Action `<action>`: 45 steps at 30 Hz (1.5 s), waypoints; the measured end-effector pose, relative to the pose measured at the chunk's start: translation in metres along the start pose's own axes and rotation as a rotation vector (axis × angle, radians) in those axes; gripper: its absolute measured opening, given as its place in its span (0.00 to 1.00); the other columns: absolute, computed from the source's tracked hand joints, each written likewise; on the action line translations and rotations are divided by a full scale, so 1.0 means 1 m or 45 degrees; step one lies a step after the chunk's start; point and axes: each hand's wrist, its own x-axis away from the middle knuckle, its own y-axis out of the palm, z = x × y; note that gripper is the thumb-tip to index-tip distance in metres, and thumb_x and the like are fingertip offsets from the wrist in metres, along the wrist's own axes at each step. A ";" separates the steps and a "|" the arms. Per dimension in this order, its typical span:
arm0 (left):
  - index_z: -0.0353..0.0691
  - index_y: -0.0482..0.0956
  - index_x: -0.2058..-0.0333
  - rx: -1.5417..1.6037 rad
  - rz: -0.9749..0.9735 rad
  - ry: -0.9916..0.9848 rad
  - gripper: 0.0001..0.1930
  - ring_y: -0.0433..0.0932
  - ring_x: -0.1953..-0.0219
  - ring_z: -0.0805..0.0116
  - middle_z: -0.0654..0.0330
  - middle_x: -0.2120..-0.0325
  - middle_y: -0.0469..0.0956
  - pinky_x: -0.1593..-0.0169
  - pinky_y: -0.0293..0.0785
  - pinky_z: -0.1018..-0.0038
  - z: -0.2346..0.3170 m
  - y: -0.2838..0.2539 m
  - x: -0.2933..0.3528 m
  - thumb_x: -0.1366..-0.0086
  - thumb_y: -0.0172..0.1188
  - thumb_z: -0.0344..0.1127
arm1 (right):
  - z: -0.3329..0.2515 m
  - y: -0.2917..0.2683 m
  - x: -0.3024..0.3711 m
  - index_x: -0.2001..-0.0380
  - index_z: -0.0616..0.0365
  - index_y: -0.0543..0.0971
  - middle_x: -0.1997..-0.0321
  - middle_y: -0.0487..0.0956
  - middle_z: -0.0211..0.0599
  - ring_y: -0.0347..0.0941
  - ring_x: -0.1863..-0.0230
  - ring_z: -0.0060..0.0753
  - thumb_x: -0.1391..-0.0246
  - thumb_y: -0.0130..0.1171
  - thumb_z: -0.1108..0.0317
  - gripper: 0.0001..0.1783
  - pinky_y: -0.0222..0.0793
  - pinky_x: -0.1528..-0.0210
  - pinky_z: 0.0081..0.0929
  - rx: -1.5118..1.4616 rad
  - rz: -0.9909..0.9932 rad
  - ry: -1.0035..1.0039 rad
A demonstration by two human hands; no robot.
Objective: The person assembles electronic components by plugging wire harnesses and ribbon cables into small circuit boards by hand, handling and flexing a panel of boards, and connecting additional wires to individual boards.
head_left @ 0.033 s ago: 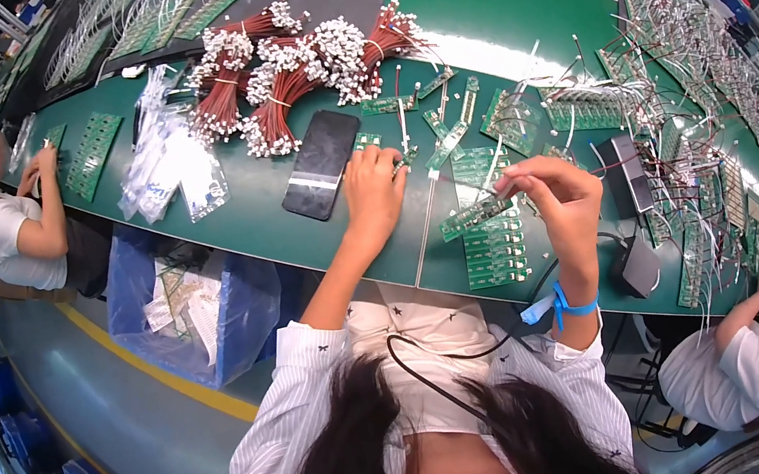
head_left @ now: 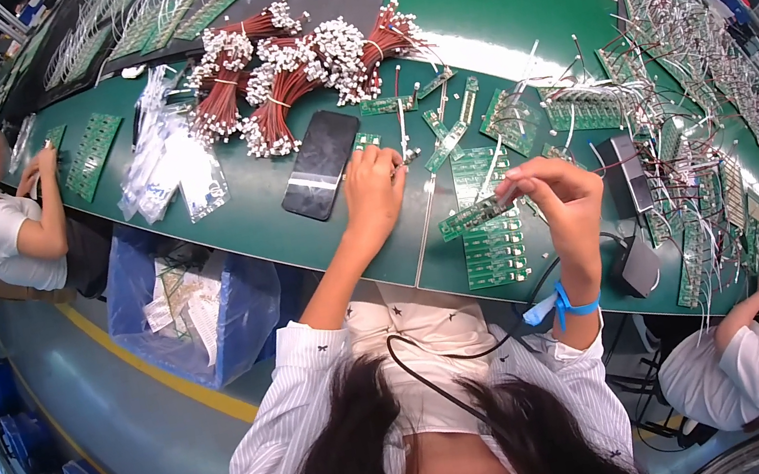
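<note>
My right hand (head_left: 567, 194) is closed in a pinch on one end of a narrow green circuit board (head_left: 476, 217), raised over a panel of joined green boards (head_left: 496, 262). A white wire (head_left: 495, 168) runs up beside my fingertips. My left hand (head_left: 373, 187) rests on the table beside a black phone (head_left: 322, 166). Its fingers are bent down and drawn together, with a small piece at the thumb side that I cannot make out. Just beyond its fingertips lies a small green board (head_left: 367, 140). Several loose wired boards (head_left: 453, 138) lie between and beyond my hands.
Bundles of dark red wires with white connectors (head_left: 278, 92) lie at the back, left of them clear plastic bags (head_left: 173, 162). Wired boards (head_left: 599, 102) and a black box (head_left: 628, 176) stand right. A blue lined bin (head_left: 241, 312) sits below the table. Co-workers (head_left: 18, 230) sit either side.
My left fingers have shifted slightly, and the green bit at their tips shows less. The board in my right hand has tilted a little.
</note>
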 end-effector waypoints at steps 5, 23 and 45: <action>0.36 0.64 0.68 0.365 -0.065 -0.260 0.04 0.74 0.75 0.57 0.52 0.74 0.74 0.69 0.68 0.67 0.005 -0.015 0.000 0.41 0.49 0.28 | -0.011 -0.003 0.001 0.73 0.68 0.76 0.77 0.77 0.45 0.75 0.75 0.35 0.52 0.54 0.78 0.04 0.73 0.72 0.26 -0.241 -0.020 0.093; 0.38 0.73 0.64 1.236 -0.175 0.254 0.13 0.66 0.80 0.81 0.66 0.77 0.73 0.77 0.61 0.82 0.087 -0.088 -0.003 0.50 0.62 0.25 | -0.044 0.023 -0.035 0.70 0.69 0.75 0.78 0.76 0.43 0.74 0.77 0.31 0.50 0.55 0.73 0.07 0.70 0.74 0.22 -0.098 -0.280 -0.108; 0.33 0.77 0.64 1.409 -0.327 0.146 0.10 0.75 0.69 0.80 0.61 0.71 0.78 0.66 0.70 0.82 0.139 -0.067 -0.052 0.45 0.59 0.28 | -0.058 -0.013 -0.042 0.71 0.68 0.77 0.75 0.77 0.39 0.73 0.74 0.26 0.55 0.57 0.80 0.05 0.65 0.69 0.17 -0.047 0.117 -0.300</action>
